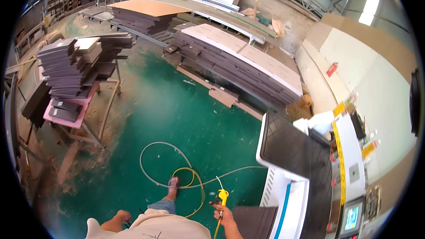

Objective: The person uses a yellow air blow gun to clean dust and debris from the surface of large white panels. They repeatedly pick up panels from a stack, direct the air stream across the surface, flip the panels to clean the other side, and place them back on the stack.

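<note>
My right hand is closed around the grip of a yellow air blow gun at the lower middle. The gun's thin pale nozzle points up and away from me. A yellow hose runs down from under that hand. Down at the lower left, beside my body, my left hand hangs low, well apart from the gun. Its fingers are too small and turned away to read. On the floor ahead lie a loop of grey hose and a smaller coil of yellow hose, close to my sandalled foot.
Right of me stands a white machine with a dark flat top and a small screen. Dark panels are piled on a stand to the left. Ahead are long board stacks. Wood scraps lie on the green floor.
</note>
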Demonstrator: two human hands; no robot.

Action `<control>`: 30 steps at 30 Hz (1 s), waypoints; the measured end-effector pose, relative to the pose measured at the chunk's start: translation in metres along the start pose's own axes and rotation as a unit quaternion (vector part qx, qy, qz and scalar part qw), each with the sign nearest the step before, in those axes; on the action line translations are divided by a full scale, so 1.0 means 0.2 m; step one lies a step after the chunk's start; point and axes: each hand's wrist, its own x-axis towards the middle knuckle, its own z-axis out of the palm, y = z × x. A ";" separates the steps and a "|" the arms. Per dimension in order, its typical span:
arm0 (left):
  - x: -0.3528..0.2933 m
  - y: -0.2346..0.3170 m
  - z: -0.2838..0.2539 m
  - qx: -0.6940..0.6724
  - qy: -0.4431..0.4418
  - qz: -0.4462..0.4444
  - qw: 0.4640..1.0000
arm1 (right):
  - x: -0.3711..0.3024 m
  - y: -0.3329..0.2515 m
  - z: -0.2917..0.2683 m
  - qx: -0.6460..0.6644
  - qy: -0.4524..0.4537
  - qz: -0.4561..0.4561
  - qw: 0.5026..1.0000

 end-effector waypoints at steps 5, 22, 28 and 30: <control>0.38 1.15 -0.31 -0.048 -0.027 -0.015 0.998 | 0.50 -0.54 0.34 0.086 -0.066 -0.003 0.994; 1.72 4.35 -1.48 0.165 -0.020 0.137 0.977 | 2.70 -3.21 1.42 -0.004 -0.013 -0.295 0.955; 2.21 4.81 -1.94 -0.048 -0.039 0.017 0.998 | 3.39 -4.13 1.98 -0.217 -0.031 -0.287 0.932; 2.43 5.15 -2.14 -0.048 0.022 0.009 0.999 | 3.61 -4.32 2.08 -0.251 -0.017 -0.277 0.927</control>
